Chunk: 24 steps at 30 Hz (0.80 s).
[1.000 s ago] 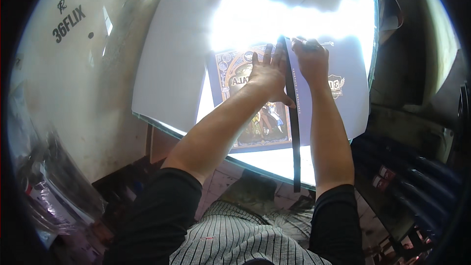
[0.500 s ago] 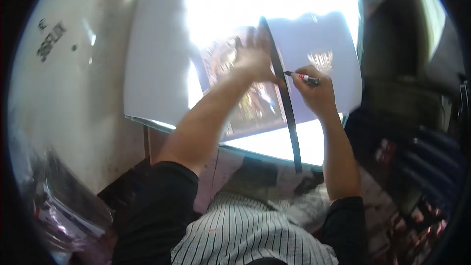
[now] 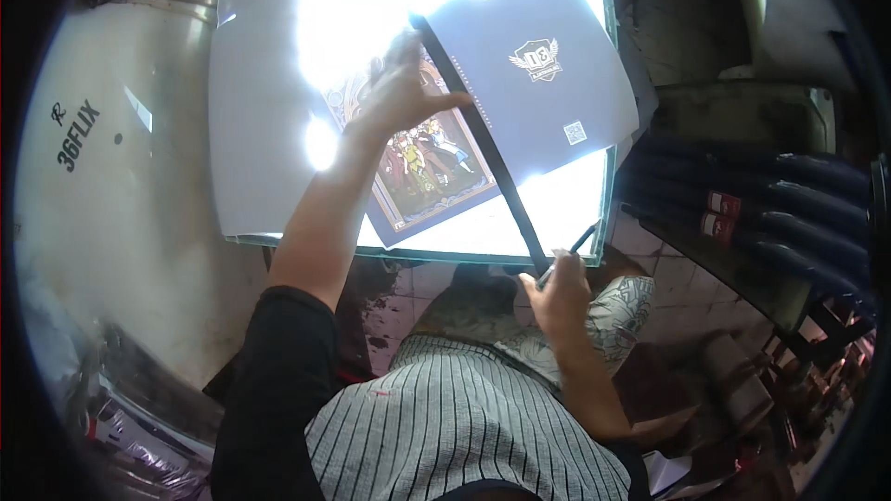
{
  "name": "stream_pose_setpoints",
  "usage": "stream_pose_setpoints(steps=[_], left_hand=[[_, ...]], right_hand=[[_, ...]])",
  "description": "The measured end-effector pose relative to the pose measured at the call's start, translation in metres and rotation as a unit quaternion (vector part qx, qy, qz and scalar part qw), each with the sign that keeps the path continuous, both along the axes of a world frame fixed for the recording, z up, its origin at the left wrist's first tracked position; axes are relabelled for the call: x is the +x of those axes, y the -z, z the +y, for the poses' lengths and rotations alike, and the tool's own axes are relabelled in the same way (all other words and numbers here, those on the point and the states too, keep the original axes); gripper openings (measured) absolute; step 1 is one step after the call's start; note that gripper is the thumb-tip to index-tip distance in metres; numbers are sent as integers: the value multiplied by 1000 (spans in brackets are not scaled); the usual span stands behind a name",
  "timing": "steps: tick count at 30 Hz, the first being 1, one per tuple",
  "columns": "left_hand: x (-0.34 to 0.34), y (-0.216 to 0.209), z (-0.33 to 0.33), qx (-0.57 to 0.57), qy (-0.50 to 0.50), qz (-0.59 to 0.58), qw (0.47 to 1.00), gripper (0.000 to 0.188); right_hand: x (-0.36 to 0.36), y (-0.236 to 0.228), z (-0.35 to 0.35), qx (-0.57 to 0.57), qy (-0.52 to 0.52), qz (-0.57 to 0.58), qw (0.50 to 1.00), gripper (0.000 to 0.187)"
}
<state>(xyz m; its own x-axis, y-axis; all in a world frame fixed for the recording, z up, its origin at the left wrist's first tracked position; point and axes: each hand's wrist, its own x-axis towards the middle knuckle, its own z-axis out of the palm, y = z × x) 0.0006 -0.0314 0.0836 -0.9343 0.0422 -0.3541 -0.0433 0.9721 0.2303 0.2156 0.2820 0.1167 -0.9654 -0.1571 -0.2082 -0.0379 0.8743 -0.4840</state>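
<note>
My left hand [image 3: 401,97] lies with fingers stretched over a dark, straight strip [image 3: 497,165], its thumb across it and its fingertips near the strip's upper end. Beneath the strip is a blue printed sheet [image 3: 492,121], with a framed picture of cartoon figures on the left part and a winged-shield emblem on the right part. My right hand [image 3: 561,297] is closed on a dark marker [image 3: 583,239] at the strip's lower end, by the table's near edge. Whether those fingers also touch the strip, I cannot tell.
The sheet rests on a brightly lit glass-topped table [image 3: 566,199]; glare hides its far part. White sheeting [image 3: 255,148] covers the table's left side. Dark blue rolls [image 3: 733,181] lie to the right. A pale printed panel [image 3: 116,195] stands at left, above wrapped material [image 3: 139,427].
My right hand, with the marker, has moved from beside the strip's middle down to its near end. My left hand stays on the strip. The view has shifted, so the sheet's right part shows more.
</note>
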Motion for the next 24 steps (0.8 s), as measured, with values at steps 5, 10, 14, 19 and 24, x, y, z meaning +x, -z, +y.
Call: stream_pose_setpoints(steps=[5, 10, 14, 19, 24], left_hand=[[107, -31, 3, 357, -283, 184, 871, 74], [181, 22, -39, 194, -514, 13, 835, 132], [151, -20, -10, 5, -455, -90, 886, 119], [154, 10, -17, 158, -439, 55, 883, 68], [82, -9, -47, 240, -257, 269, 897, 36]], right_hand=[[11, 37, 4, 43, 16, 56, 997, 50], [5, 14, 4, -32, 41, 63, 997, 44], [1, -36, 6, 36, 97, -91, 990, 35], [0, -78, 16, -21, 149, -45, 988, 23], [23, -77, 77, -37, 154, 101, 982, 16]])
